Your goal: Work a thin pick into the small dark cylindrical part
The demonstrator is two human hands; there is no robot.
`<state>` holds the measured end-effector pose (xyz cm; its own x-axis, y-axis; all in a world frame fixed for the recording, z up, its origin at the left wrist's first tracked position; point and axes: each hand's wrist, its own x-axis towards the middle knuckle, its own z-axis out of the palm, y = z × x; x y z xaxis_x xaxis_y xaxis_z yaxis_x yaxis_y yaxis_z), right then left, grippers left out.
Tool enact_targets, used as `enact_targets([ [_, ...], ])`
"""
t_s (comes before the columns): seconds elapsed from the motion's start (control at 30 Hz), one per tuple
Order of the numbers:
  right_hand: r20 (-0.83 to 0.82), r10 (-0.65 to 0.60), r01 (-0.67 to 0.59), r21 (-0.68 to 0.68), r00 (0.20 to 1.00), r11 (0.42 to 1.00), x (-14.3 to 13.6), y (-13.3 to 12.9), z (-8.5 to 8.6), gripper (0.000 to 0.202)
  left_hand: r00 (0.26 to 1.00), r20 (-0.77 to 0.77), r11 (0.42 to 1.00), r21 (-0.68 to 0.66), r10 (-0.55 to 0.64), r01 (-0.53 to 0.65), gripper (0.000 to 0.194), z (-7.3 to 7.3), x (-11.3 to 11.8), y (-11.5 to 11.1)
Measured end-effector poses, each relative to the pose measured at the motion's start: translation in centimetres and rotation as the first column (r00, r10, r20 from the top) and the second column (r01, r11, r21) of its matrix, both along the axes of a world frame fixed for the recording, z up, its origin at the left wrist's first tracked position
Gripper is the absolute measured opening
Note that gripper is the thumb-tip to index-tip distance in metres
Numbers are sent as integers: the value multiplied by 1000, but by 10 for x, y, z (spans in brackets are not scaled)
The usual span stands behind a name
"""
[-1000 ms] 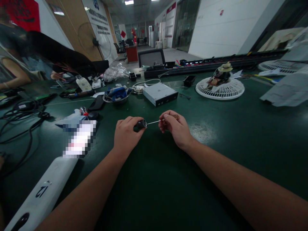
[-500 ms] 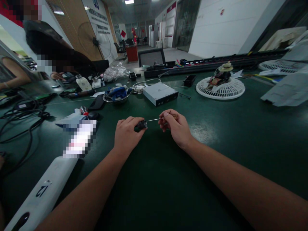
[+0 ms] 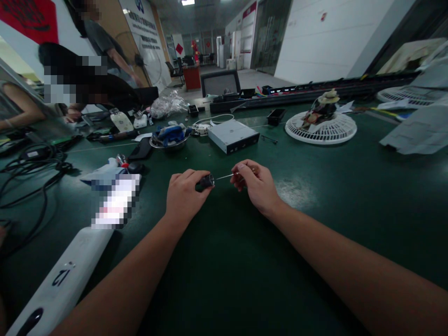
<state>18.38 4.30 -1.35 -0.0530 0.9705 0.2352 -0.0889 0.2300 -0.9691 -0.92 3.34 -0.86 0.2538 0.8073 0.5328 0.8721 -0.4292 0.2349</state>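
Note:
Near the middle of the green table (image 3: 224, 261), my left hand (image 3: 185, 193) pinches a short black cylinder (image 3: 207, 181) between thumb and fingers, its open end facing right. My right hand (image 3: 254, 184) is closed around the amber handle of a thin screwdriver (image 3: 224, 177). The metal shaft points left, its tip close to the cylinder's open end; whether they touch is too small to tell. Behind my hands sits a silver disc drive (image 3: 233, 135) with a black front.
A bowl with blue items (image 3: 170, 136) stands behind my left hand. On the right lies a white fan grille (image 3: 320, 128). At left are a white device with a lit screen (image 3: 66, 275), black cables (image 3: 44, 186) and several people.
The screwdriver's shaft has tilted slightly, its tip now a little lower and just right of the cylinder. Behind the table at left, a standing person has come into view.

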Motion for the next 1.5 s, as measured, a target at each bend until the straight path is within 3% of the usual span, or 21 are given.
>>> enact_targets([
  [0.2,-81,33,-33,6,996,999,0,-1,0,24,1000,-8,1000,-13,4,-4,23,0,0,0],
  [0.37,69,8,-14,81,998,997,-1,-3,0,24,1000,-11,1000,-7,1,-1,24,0,0,0],
  [0.6,-59,26,-24,46,998,999,0,-2,0,26,1000,-18,1000,7,-2,2,24,0,0,0],
  [0.77,20,13,-14,17,1000,1000,0,0,-1,28,1000,-26,1000,8,-2,2,22,0,1,0],
  [0.97,-47,30,-30,-3,998,1000,0,-1,0,27,1000,-31,1000,12,-2,2,22,1,2,-1],
  [1.13,99,29,-35,63,995,997,-1,-2,-2,28,999,-47,1000,-5,1,-1,24,1,2,-1],
  [1.5,49,-2,1,11,999,1000,1,-2,1,34,999,-42,1000,-10,-19,18,25,-1,3,-2],
])
